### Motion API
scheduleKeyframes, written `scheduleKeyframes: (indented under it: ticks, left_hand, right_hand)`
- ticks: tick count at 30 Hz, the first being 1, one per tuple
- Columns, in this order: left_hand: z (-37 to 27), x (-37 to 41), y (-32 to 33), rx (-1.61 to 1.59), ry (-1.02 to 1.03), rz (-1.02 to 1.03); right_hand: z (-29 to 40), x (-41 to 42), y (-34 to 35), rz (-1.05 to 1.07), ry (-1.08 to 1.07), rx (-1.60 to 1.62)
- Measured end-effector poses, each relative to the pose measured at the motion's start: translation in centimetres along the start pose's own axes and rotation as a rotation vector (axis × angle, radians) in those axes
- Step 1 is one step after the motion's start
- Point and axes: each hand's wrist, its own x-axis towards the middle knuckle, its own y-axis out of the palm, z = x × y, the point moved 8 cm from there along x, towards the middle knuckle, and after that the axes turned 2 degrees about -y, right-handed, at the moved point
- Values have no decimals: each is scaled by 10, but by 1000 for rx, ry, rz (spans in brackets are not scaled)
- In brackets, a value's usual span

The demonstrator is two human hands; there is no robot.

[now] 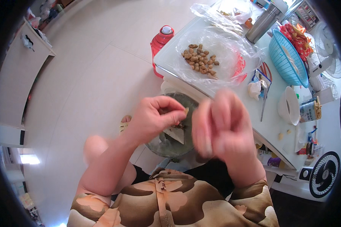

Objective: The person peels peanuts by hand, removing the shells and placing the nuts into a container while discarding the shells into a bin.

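Between thumb and forefinger, my left hand point(159, 116) pinches a small yellowish piece point(187, 110), perhaps peanut shell. To its right, my right hand point(221, 127) is raised near the table's edge with its fingers curled; it is blurred, and whether it holds anything cannot be seen. Under both hands stands a dark round bin point(170, 151) with bits of waste and a pale flat-sided piece point(174, 134) inside, partly hidden by the hands. Peanuts in their shells point(199, 59) lie heaped on a clear plastic bag point(226, 46) with red print, spread on the table beyond my hands.
The white table point(244, 113) bears a blue plastic basket point(288, 59), a white bowl point(288, 106), a tin point(309, 110) and a steel flask point(264, 22). A red bottle point(162, 38) stands by its corner. At right is a black fan point(325, 174).
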Motion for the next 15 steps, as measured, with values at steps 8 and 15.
scheduleKeyframes:
  ticks: [8,15]
  left_hand:
    - [1,-2,23,908,307,110]
    - [0,0,31,1090,352,152]
  right_hand:
    - [20,-17,78,454,-291,292]
    - [15,-9,54,406,-12,-112]
